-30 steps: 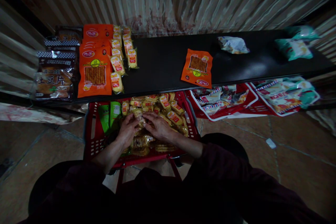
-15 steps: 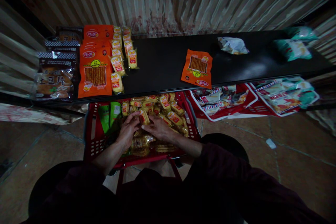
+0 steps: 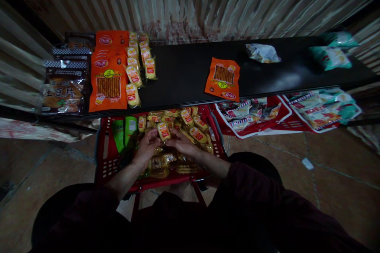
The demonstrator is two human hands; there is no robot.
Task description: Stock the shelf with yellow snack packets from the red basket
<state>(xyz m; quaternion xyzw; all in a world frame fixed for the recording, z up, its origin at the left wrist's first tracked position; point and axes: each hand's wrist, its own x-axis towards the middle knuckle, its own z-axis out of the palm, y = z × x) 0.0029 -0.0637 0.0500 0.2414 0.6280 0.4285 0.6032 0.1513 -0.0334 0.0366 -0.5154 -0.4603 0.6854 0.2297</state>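
Between my two hands, over the red basket [image 3: 109,166], is a small yellow snack pack [image 3: 164,131] with a red and white label, its label facing up. My left hand [image 3: 148,142] grips it from the left, and my right hand [image 3: 181,142] closes on its right side. Beneath and behind my hands lie several more such yellow packs [image 3: 198,135], piled in the basket. To the left in the same basket stand green packages [image 3: 124,132]. My hands hide part of the pile.
A black shelf [image 3: 181,71] spans the view above the basket. On it are dark potato-chip bags [image 3: 63,87], orange snack bags [image 3: 108,83], yellow packs [image 3: 132,95], a lone orange bag [image 3: 222,79], a white bag [image 3: 263,53] and teal bags [image 3: 331,56]. Filled red baskets [image 3: 285,116] sit lower right.
The yellow pack between my hands has turned so that its label now faces up toward me. My hands have stayed in nearly the same place over the basket.
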